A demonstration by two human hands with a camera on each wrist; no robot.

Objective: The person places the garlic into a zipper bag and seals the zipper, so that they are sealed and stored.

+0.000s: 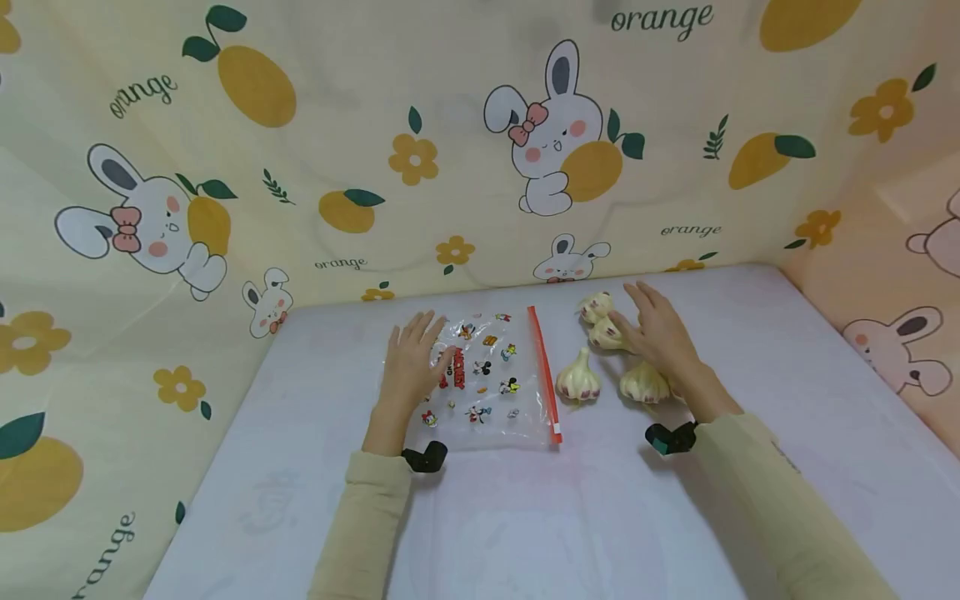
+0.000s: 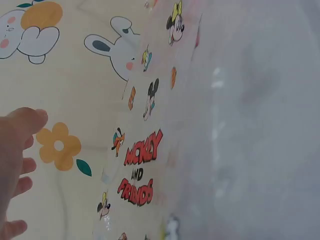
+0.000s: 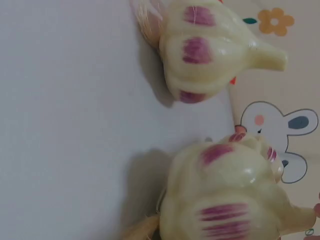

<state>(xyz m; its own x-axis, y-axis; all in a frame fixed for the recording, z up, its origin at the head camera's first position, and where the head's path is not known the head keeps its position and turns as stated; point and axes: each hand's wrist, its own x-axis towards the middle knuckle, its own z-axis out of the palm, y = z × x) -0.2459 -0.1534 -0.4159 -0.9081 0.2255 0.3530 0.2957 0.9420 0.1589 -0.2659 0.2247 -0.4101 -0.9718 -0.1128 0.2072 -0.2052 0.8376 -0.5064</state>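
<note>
A clear zip bag (image 1: 495, 417) with cartoon prints and a red slider strip lies flat on the table; its "Mickey and Friends" lettering (image 2: 142, 150) shows in the left wrist view. Over the bag's left side is my left hand (image 1: 411, 362), fingers extended and holding nothing; contact with the bag cannot be told. To the bag's right lie several garlic bulbs, among them a near-left bulb (image 1: 578, 379) and a near-right bulb (image 1: 643, 384). My right hand (image 1: 662, 333) is spread beside and above them, gripping none. Close up, purple-streaked garlic (image 3: 210, 50) fills the right wrist view.
A pale tabletop (image 1: 495, 517) carries everything. Behind it hangs a printed cloth (image 1: 450, 142) with rabbits and oranges, and another cloth panel (image 1: 862, 275) closes the right side. Black wrist cameras (image 1: 426, 457) stick out from both wrists.
</note>
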